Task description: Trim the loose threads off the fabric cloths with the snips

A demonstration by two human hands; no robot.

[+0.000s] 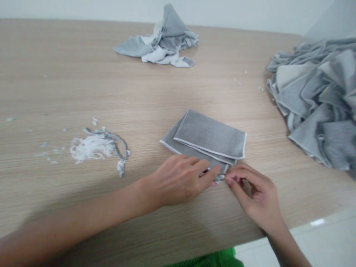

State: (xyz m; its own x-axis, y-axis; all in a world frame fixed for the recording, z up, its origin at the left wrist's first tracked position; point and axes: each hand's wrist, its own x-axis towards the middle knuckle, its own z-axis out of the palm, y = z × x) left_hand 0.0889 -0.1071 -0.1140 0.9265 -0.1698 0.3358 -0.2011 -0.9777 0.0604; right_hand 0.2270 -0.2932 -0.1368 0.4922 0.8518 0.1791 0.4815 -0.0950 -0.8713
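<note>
Folded grey cloths (210,134) with white overlocked edges lie on the table in an overlapping pile. My left hand (185,180) is closed at the near edge of the pile, its curled fingers on the lower grey cloth. A small dark spot shows between those fingers; what it is I cannot make out. Thumb and forefinger of my right hand (253,189) pinch at the near right corner of the same cloth, close to the left fingertips. Any thread in that pinch is too small to see.
A heap of white thread scraps (93,148) with a grey strip lies at the left. Crumpled grey and white cloths (172,40) sit at the back. A large pile of grey cloths (319,100) covers the right side. Green fabric (211,259) shows below the table's front edge.
</note>
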